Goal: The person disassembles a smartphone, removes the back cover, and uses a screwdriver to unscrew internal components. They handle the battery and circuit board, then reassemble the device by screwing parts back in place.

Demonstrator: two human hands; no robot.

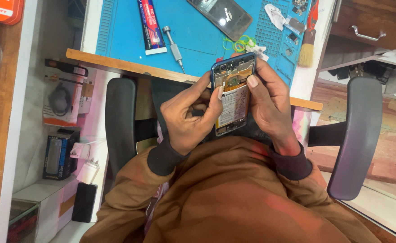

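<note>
I hold an opened phone (232, 96) with a blue frame, its back cover off, so the pale battery and the circuit board show. It hangs over my lap, just in front of the desk edge. My left hand (186, 119) grips its left side, thumb tip resting on the battery. On the other side my right hand (270, 103) clasps the right edge, with the thumb pressed on the board just above the battery. The phone's lower end is partly hidden between my hands.
On the desk lies a blue work mat (193, 27) with a glue tube (151, 27), a metal screwdriver (173, 42), a dark phone panel (220, 15), green and yellow rubber bands (239, 43), small parts and a brush (308, 38). Chair armrests (120, 121) flank me. Boxes stand left.
</note>
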